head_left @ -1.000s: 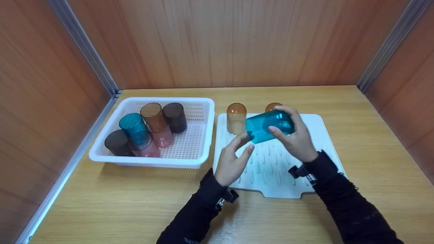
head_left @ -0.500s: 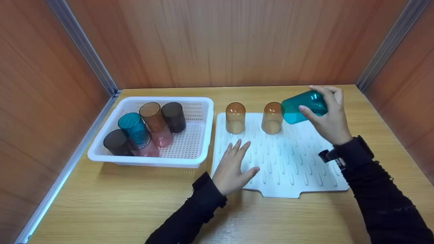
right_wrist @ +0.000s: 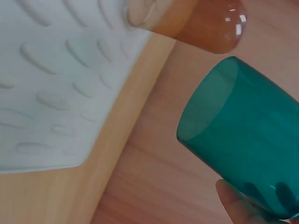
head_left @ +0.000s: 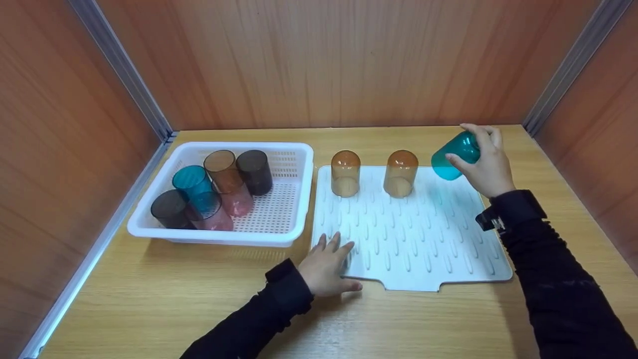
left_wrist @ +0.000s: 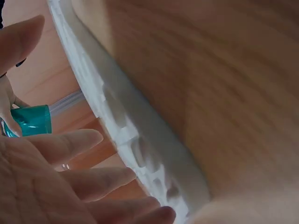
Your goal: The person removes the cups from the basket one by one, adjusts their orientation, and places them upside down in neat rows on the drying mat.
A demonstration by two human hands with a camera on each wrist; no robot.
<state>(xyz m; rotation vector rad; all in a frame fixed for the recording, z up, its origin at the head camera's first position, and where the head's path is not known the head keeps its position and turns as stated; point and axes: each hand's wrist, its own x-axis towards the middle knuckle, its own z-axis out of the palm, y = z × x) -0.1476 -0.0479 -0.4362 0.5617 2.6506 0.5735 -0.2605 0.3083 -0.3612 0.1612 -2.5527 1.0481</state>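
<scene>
Evidently the right hand (head_left: 491, 167) was grasping a translucent teal tumbler (head_left: 450, 158), thumb on one side and fingers curled round the base end. The tumbler was held tilted in the air, its mouth pointing toward seven o'clock in the head view, over the one o'clock part of a white drying mat (head_left: 408, 244) with raised oval ridges. The right wrist view showed it apart from the nearer amber tumbler.

The left hand (head_left: 326, 269) held nothing; its fingers were spread loosely over the mat's eight o'clock corner, the thumb reaching out toward three o'clock above the wooden table (head_left: 199, 294).

Two amber tumblers stood inverted on the mat, rounded bases up: one at about half past ten (head_left: 345, 174), the other near twelve (head_left: 400, 174). A tab jutted from the mat's edge at six.

At nine o'clock from the mat, just beside it, was a white perforated plastic basket (head_left: 259, 240). Inside were a smoky dark tumbler at two (head_left: 256, 172), another at eight (head_left: 169, 212), and a teal cup (head_left: 191, 182) between nine and ten. An amber cup (head_left: 221, 167) and pink glassware (head_left: 239, 203) overlapped near the middle; whether they were nested was hard to say.
</scene>
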